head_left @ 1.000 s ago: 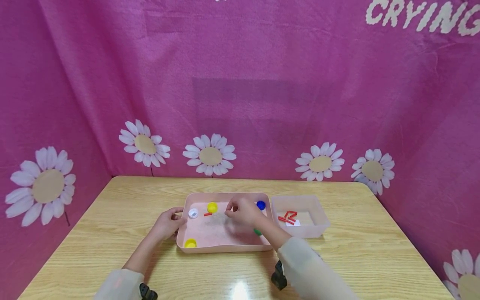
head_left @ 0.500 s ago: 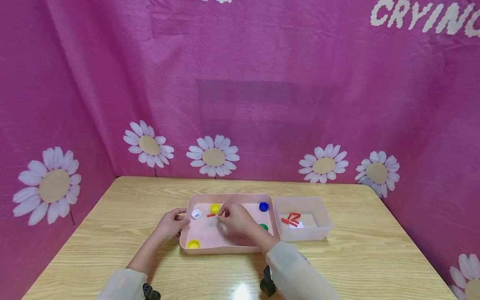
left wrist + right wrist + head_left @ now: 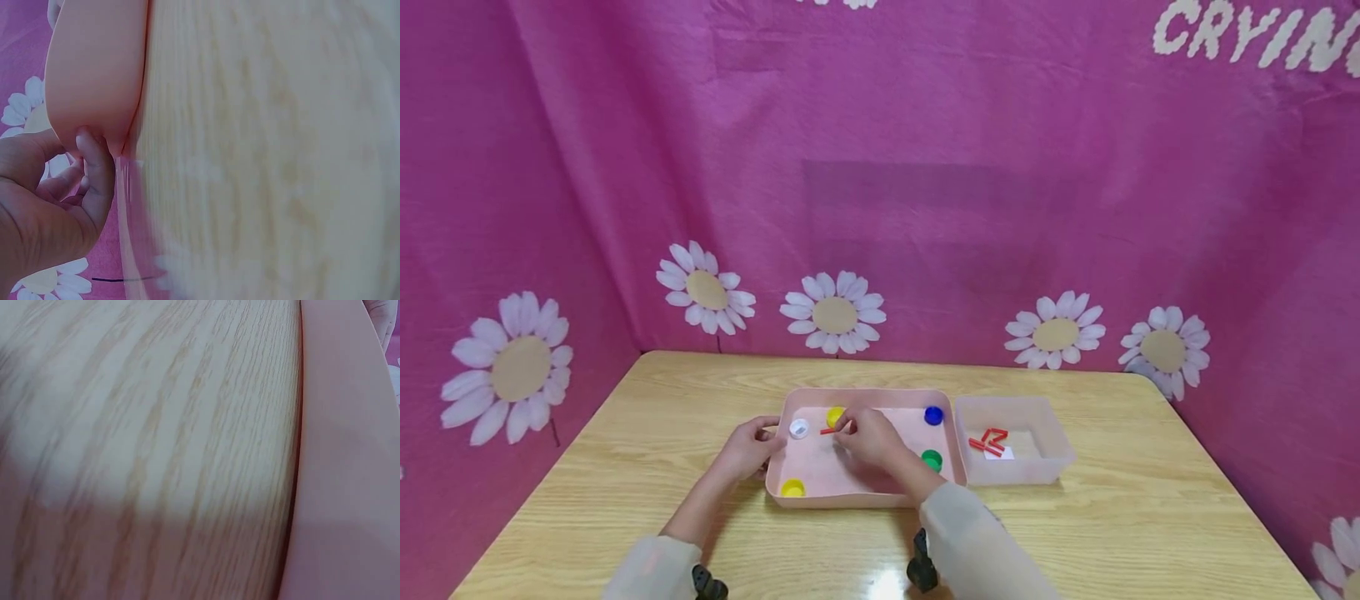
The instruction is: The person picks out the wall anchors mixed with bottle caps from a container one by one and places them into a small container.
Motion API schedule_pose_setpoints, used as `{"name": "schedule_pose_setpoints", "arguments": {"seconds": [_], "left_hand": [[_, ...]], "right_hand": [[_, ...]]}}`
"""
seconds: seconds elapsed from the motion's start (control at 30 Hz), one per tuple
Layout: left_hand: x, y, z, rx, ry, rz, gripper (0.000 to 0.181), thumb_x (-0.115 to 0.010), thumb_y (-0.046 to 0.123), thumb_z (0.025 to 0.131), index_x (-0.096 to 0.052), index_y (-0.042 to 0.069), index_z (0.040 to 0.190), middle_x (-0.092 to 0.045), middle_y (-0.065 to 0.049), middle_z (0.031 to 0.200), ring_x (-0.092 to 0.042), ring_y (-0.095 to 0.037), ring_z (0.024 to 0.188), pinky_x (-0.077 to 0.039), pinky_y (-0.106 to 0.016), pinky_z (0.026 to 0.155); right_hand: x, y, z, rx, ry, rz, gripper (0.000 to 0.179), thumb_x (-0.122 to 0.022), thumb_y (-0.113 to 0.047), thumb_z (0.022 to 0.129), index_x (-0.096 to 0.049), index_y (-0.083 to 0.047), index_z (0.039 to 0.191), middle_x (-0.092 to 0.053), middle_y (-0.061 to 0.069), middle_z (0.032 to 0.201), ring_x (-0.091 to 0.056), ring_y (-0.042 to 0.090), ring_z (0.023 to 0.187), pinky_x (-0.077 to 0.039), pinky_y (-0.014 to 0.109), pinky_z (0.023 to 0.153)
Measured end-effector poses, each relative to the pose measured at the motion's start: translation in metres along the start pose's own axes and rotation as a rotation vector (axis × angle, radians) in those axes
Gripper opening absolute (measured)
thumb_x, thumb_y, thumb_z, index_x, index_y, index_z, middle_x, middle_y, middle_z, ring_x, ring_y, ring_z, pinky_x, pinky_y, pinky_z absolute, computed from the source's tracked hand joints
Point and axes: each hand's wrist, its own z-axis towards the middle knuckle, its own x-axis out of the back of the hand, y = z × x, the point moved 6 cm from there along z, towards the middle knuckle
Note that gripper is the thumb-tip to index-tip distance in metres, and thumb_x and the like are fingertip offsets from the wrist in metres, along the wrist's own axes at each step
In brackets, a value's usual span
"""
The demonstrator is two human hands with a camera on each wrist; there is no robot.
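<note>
A pink tray [image 3: 865, 500] lies on the table, its left end held by my left hand [image 3: 747, 450]. In the left wrist view, the thumb and fingers of my left hand [image 3: 56, 194] curl around the corner of the tray wall [image 3: 97, 69]. Inside the tray, my right hand [image 3: 871, 437] has its fingertips pinched at the right end of a small red stick [image 3: 827, 432]. Just behind the stick sits a yellow cap [image 3: 834, 415], partly covered by that hand. The right wrist view shows the tray's outer wall [image 3: 350, 462] but not the fingertips.
Inside the tray are a white cap [image 3: 799, 428], a blue cap [image 3: 933, 415], a green cap [image 3: 932, 459] and another yellow cap [image 3: 793, 487]. A translucent box [image 3: 1022, 472] stands against its right side, with several red sticks [image 3: 992, 447] and white paper [image 3: 1006, 454].
My right hand has moved left across the tray to the red stick, uncovering the green cap. My left hand keeps its hold on the tray. The whole view has shifted slightly.
</note>
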Motion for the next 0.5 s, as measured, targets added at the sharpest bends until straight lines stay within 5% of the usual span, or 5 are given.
{"name": "schedule_pose_setpoints", "arguments": {"seconds": [0.5], "left_hand": [[-0.0005,-0.0001,-0.0004,0.005,0.006,-0.008,0.044,-0.056,0.009,0.091,-0.047,0.002,0.133,-0.052,-0.011,0.094,-0.051,-0.015,0.063,-0.044,-0.023,0.047]], "right_hand": [[-0.0081,0.0011,0.0069,-0.003,0.0,-0.053,0.016,-0.068,-0.02,0.085,-0.071,-0.015,0.1,-0.061,-0.002,0.088,-0.05,0.015,0.075,-0.044,0.026,0.068]]}}
